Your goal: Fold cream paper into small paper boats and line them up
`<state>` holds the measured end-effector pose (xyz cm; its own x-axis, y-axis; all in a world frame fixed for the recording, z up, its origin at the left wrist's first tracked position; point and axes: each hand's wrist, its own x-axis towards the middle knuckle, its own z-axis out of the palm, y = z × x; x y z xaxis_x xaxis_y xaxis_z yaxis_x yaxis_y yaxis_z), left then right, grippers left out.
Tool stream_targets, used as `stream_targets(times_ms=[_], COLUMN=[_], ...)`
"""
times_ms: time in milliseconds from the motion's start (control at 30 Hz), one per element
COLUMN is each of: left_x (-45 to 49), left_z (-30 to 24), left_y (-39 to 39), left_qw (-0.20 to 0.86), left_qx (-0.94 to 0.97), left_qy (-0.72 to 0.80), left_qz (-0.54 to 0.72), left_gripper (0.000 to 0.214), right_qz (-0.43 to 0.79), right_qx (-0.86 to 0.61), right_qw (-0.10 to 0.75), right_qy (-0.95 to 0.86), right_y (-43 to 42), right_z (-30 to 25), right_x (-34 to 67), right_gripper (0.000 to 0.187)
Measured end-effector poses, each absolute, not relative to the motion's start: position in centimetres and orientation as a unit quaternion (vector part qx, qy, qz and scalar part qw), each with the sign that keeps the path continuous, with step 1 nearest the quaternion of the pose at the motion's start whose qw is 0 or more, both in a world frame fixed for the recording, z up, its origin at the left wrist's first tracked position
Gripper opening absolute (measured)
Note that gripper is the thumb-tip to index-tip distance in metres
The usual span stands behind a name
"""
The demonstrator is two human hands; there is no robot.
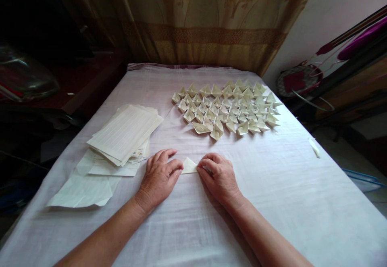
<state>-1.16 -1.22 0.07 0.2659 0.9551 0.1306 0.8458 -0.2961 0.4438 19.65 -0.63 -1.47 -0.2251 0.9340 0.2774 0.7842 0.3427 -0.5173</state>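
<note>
A small folded piece of cream paper (pixel 188 165) lies on the white cloth between my hands. My left hand (pixel 159 176) rests palm down with its fingertips pressing the paper's left edge. My right hand (pixel 218 176) has its fingers curled and pinches the paper's right corner. Beyond them, many finished folded paper boats (pixel 228 107) lie in rows on the cloth.
A stack of lined paper sheets (pixel 125 132) sits to the left, with looser sheets (pixel 81 190) under and in front of it. A paper scrap (pixel 314 147) lies near the cloth-covered table's (pixel 302 202) right edge. A curtain (pixel 199 21) hangs behind; clutter stands on both sides.
</note>
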Motion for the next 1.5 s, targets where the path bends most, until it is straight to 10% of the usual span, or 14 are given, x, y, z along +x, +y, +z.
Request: stream_targets(times_ms=[1500], left_x=[1.1], left_z=[-0.2], left_y=[-0.1], left_qw=[0.097], left_qx=[0.763], left_qy=[0.605], left_qz=[0.205], left_gripper=[0.021], right_qz=[0.139], right_qx=[-0.573], right_qw=[0.303], right_qy=[-0.749], right_y=[-0.8], right_z=[-1.4], right_x=[20.3], right_gripper=[0.004])
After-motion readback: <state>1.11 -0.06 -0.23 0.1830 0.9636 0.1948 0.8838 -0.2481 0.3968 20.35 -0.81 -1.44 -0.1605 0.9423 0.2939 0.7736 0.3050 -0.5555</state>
